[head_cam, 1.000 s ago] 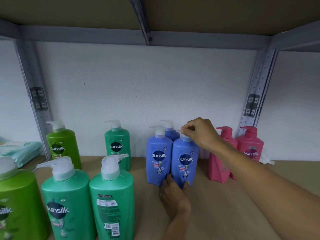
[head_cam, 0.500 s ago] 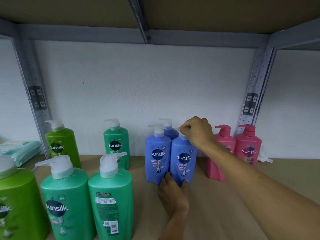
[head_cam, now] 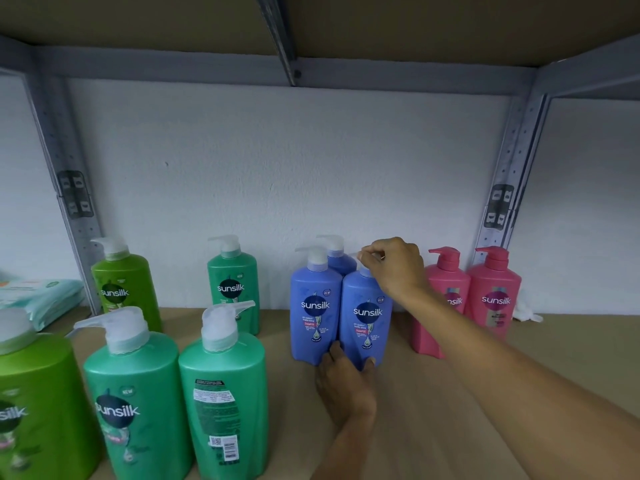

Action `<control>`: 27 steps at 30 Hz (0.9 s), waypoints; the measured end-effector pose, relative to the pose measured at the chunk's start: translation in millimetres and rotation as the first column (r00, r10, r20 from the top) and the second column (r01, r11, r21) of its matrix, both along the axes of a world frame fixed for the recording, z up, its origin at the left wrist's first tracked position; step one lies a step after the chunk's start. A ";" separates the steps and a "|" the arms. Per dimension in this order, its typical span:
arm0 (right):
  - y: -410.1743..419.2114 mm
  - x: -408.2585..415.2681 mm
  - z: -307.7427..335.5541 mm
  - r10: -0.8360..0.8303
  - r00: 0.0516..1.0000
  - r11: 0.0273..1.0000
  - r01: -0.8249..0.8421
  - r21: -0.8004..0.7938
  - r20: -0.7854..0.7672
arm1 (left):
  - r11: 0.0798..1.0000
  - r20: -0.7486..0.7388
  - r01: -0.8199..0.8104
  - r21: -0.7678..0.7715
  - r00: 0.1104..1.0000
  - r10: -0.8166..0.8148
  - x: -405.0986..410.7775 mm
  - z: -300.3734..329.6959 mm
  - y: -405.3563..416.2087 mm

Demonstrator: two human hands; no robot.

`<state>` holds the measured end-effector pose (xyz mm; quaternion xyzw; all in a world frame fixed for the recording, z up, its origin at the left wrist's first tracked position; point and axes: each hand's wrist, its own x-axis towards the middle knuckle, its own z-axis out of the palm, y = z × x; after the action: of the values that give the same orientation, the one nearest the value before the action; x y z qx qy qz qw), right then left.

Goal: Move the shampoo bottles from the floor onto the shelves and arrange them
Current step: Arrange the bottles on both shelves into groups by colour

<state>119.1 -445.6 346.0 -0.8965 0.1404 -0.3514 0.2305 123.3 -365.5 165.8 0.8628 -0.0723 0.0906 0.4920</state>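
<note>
Three blue shampoo bottles stand grouped at mid-shelf. My right hand pinches the white pump top of the front right blue bottle. My left hand holds that same bottle at its base, fingers curled round the bottom edge. The front left blue bottle touches it, and a third blue bottle stands behind. Two pink bottles stand to the right, one partly hidden by my right arm. Teal bottles and light green bottles stand to the left.
The wooden shelf board has bare surface at front right. Grey metal uprights frame the bay, and another board lies overhead. A pack of wipes lies at far left. A white scrap lies by the pink bottles.
My right hand has shifted slightly on the pump top of the front right blue bottle. The left hand stays at its base. The bottles have barely moved.
</note>
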 end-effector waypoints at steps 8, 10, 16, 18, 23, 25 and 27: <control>5.1 -39.7 -78.1 -0.164 0.929 0.870 -0.023 0.492 0.333 | 0.994 -0.036 0.094 -0.062 0.995 -0.096 -3.2 -1.5 16.8; 8.0 -54.3 -114.4 -0.205 0.945 0.847 0.041 0.530 0.255 | 0.990 -0.047 0.135 -0.049 0.989 -0.137 -7.3 0.6 24.6; 27.0 -86.3 -179.8 -0.239 0.970 0.806 0.176 0.565 0.039 | 0.943 -0.076 0.318 -0.102 0.942 -0.326 -26.3 6.0 56.5; 36.8 -90.7 -177.5 -0.212 0.977 0.813 0.167 0.558 0.016 | 0.919 -0.089 0.380 -0.105 0.917 -0.389 -36.9 8.7 73.1; 70.6 -103.7 -178.0 -0.158 0.987 0.795 0.121 0.594 0.011 | 0.861 -0.100 0.475 -0.183 0.862 -0.497 -57.3 5.2 126.8; 85.1 -106.2 -178.7 -0.129 0.991 0.788 0.091 0.609 0.020 | 0.842 -0.092 0.484 -0.237 0.852 -0.516 -58.9 3.5 151.7; 100.4 -105.6 -181.6 -0.079 0.997 0.758 0.045 0.650 0.023 | 0.834 -0.099 0.472 -0.284 0.851 -0.516 -60.2 2.9 179.0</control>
<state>13.5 -345.2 164.5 -0.7472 0.2774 -0.3103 0.5181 63.1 -186.5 168.7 0.7502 -0.2385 -0.1063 0.6075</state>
